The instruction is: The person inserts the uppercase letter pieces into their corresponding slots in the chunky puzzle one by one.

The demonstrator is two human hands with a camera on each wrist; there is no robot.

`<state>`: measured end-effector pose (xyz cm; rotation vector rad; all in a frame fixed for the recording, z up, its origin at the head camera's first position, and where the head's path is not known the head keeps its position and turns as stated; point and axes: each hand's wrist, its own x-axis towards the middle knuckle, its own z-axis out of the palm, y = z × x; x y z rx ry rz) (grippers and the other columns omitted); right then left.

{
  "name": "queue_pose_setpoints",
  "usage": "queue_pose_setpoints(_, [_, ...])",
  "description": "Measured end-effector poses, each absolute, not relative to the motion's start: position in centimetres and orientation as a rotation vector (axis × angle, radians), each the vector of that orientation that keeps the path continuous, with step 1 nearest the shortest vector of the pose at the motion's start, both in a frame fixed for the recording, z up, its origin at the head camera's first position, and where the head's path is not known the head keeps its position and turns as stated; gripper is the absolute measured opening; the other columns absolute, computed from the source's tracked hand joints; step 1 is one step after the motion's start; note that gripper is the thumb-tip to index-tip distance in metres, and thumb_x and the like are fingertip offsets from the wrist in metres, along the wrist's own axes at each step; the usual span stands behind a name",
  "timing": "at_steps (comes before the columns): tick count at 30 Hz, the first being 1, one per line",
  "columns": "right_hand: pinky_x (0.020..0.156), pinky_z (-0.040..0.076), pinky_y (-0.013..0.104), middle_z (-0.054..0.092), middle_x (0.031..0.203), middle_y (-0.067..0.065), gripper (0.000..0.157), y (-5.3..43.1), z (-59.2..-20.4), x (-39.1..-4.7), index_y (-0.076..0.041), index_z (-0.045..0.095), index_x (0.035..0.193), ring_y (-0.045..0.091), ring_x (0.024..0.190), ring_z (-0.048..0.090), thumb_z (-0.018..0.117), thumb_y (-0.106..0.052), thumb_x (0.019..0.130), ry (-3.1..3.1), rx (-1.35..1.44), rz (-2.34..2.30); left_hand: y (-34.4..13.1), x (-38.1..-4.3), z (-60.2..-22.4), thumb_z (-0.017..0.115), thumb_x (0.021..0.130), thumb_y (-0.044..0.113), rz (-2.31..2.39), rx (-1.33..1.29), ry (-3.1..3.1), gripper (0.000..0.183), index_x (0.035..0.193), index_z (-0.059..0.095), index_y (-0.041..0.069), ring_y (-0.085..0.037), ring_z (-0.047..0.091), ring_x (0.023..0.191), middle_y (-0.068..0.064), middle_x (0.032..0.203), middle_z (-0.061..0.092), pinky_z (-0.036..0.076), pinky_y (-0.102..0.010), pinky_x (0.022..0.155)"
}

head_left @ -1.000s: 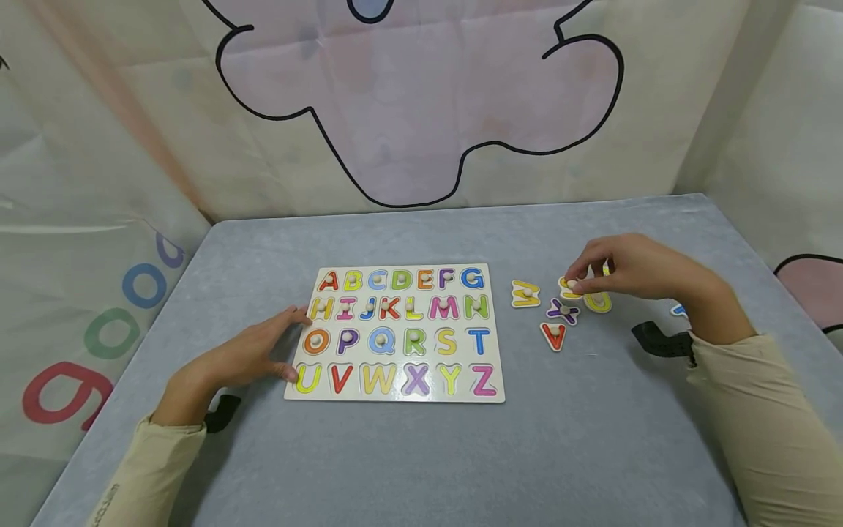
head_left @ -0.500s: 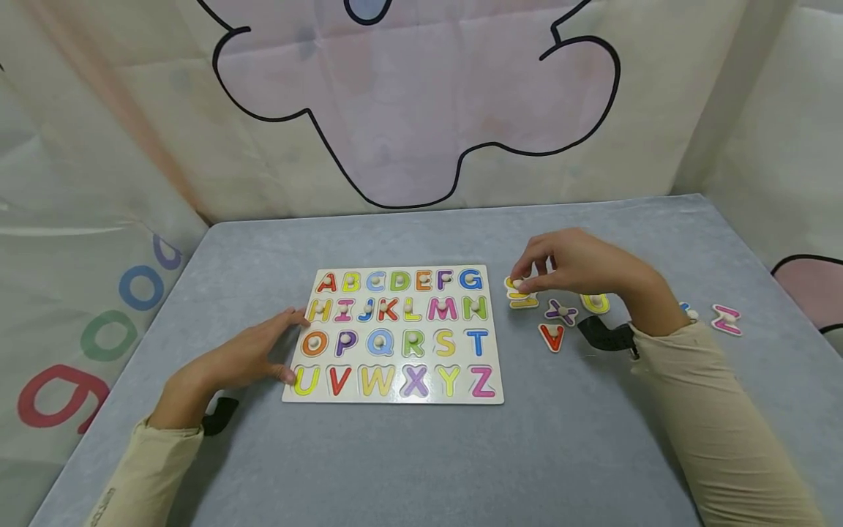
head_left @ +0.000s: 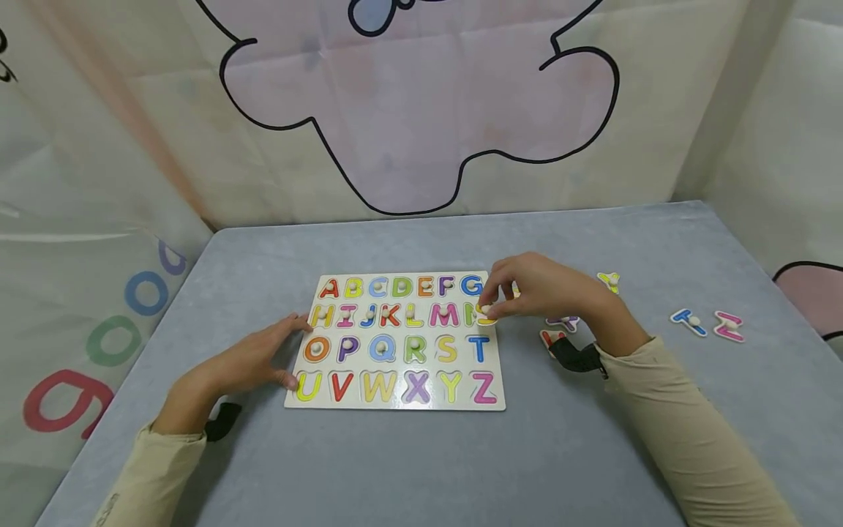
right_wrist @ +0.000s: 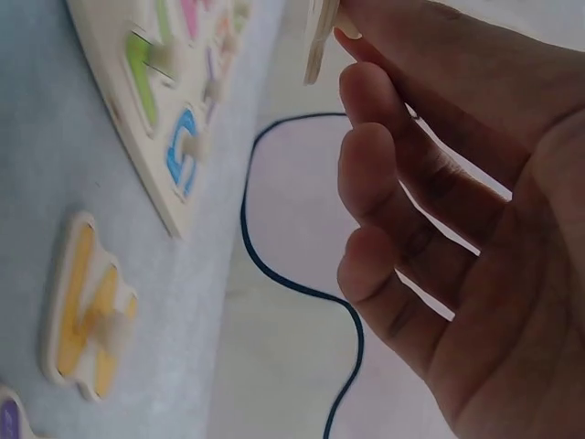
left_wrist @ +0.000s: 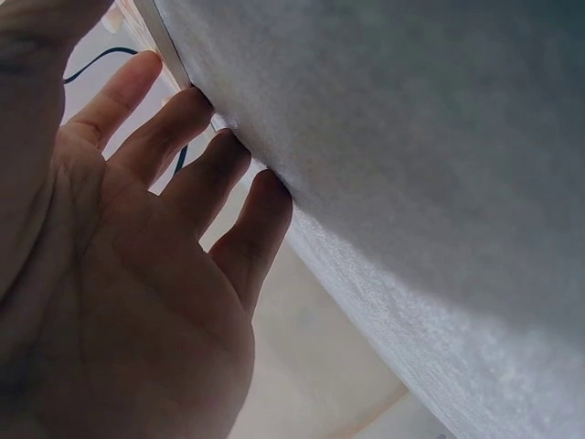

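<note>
A white alphabet puzzle board (head_left: 395, 404) lies flat on the table, with knobbed letters in its upper rows and knobless S, T and U–Z shapes below. My left hand (head_left: 240, 366) rests against its left edge, fingertips touching the side and thumb at the lower left. In the left wrist view the fingers (left_wrist: 192, 114) are only loosely bent along that edge. Above the board's right edge, my right hand (head_left: 543, 285) pinches a yellow letter piece (head_left: 486, 316), apparently an S, by its knob. The right wrist view shows this wooden piece (right_wrist: 320, 37) edge-on.
A yellow W piece (right_wrist: 91, 315) lies right of the board. Near the right wrist are a purple X (head_left: 565, 322) and a red V (head_left: 550, 338), partly covered. Farther right lie a yellow Y (head_left: 609, 281), a blue T (head_left: 688, 322) and a pink Z (head_left: 728, 326).
My right hand has carried the yellow letter piece leftward from the loose pieces to over the board's right edge. The left hand has stayed at the board's left side.
</note>
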<state>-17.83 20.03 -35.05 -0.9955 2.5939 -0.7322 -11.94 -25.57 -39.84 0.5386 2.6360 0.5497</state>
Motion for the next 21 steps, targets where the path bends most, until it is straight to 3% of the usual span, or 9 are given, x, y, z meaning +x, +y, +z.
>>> queue_pose_setpoints(21, [0.067,0.046,0.024,0.066,0.09,-0.013,0.011,15.6,-37.7,-16.8,-0.026,0.077,0.091,0.005,0.074,0.055,0.082,-0.029,0.082,2.558,-1.07,-0.657,-25.6,-12.0,-39.9,0.087,0.069,0.036,0.538,0.567,2.648,0.089,0.14,0.038,0.014,-0.044,0.04,0.138,-0.022,0.157,0.033,0.036,-0.064,0.11])
